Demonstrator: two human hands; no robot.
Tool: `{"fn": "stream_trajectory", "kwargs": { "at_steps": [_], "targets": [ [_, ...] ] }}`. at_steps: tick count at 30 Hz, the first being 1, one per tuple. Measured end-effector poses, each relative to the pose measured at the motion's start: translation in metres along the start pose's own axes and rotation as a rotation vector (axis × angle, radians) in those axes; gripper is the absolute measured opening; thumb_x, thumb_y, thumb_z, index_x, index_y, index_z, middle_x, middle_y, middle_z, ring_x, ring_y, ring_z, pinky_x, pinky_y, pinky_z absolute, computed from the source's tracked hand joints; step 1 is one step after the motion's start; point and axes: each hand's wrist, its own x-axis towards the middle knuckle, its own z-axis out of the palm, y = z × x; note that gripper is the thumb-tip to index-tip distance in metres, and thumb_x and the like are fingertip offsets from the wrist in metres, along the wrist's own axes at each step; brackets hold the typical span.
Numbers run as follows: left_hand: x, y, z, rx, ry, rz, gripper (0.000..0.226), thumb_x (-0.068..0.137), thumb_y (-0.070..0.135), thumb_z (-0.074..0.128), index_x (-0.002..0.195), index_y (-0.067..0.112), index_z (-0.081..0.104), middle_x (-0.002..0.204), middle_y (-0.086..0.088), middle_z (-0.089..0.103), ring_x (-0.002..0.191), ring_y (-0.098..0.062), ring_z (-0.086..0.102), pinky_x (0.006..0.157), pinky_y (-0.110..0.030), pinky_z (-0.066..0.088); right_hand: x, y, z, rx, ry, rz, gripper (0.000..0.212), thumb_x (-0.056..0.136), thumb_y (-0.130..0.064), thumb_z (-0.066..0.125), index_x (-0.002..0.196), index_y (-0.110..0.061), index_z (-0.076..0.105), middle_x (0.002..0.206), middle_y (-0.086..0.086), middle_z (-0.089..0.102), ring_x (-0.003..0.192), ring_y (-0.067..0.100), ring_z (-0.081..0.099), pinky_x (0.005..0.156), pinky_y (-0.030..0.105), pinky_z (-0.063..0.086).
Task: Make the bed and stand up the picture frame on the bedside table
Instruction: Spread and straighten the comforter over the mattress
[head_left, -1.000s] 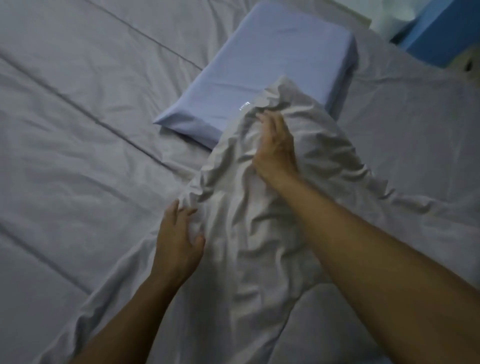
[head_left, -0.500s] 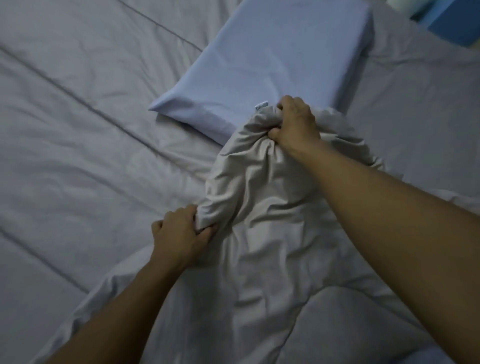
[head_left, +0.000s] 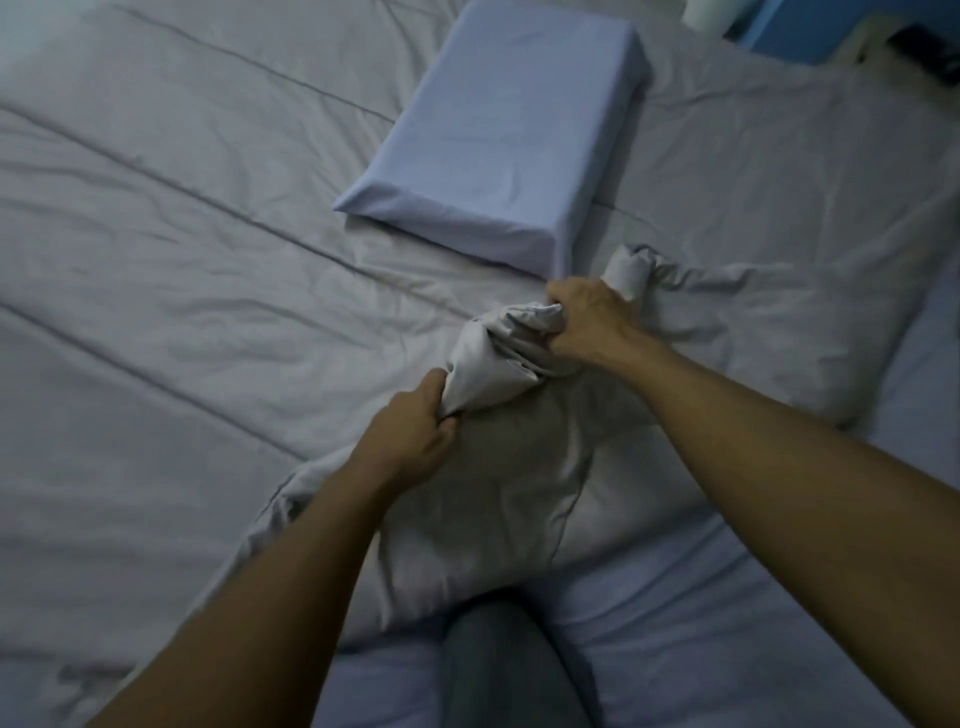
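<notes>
Mostly the left part of the scene is the grey duvet (head_left: 182, 270), spread flat over the bed with long seams running from near left to far right. Near the middle, the left hand (head_left: 410, 436) is closed tight on a bunched fold of this same duvet, with the thumb pressed into the cloth. Far from it lies a pale blue pillow (head_left: 498, 140), flat on the bed, its near corner just beside the bunched cloth. Then the right hand (head_left: 589, 325) is also clamped on the gathered duvet, and a rolled corner of cloth stands up from the fist on its far side. Between both hands the cloth is crumpled into a thick ridge. At the near edge a knee in grey trousers (head_left: 509, 670) rests on the light blue sheet (head_left: 727, 623). At the far right something blue, perhaps furniture (head_left: 800, 26), shows unclearly.
</notes>
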Motion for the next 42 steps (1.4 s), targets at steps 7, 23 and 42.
{"fn": "stream_trajectory", "kwargs": {
  "at_steps": [7,23,42],
  "targets": [
    [-0.127,0.05,0.01,-0.029,-0.055,0.116,0.037,0.089,0.024,0.052,0.126,0.018,0.046,0.109,-0.019,0.063,0.098,-0.039,0.058,0.076,-0.038,0.044,-0.206,0.006,-0.01,0.192,0.028,0.13,0.033,0.066,-0.012,0.063,0.08,-0.03,0.039,0.09,0.012,0.064,0.086,0.036,0.064,0.063,0.033,0.038],
    [-0.317,0.148,0.152,0.097,-0.552,0.218,0.066,0.082,0.03,0.07,0.138,0.02,0.037,0.115,-0.017,0.062,0.105,-0.035,0.06,0.077,-0.031,0.043,-0.578,0.058,0.01,0.236,-0.191,0.537,0.023,0.069,-0.026,0.064,0.088,-0.033,0.054,0.096,0.001,0.064,0.085,0.027,0.061,0.064,0.029,0.042],
    [-0.437,0.198,0.281,0.771,-0.788,0.494,0.048,0.084,0.018,0.057,0.13,0.018,0.045,0.125,-0.014,0.058,0.109,-0.038,0.059,0.082,-0.037,0.046,-0.807,0.131,0.102,0.14,-0.144,0.659,0.017,0.076,-0.022,0.075,0.09,-0.028,0.067,0.102,0.001,0.044,0.097,0.025,0.05,0.074,0.033,0.03]
  ]
}}
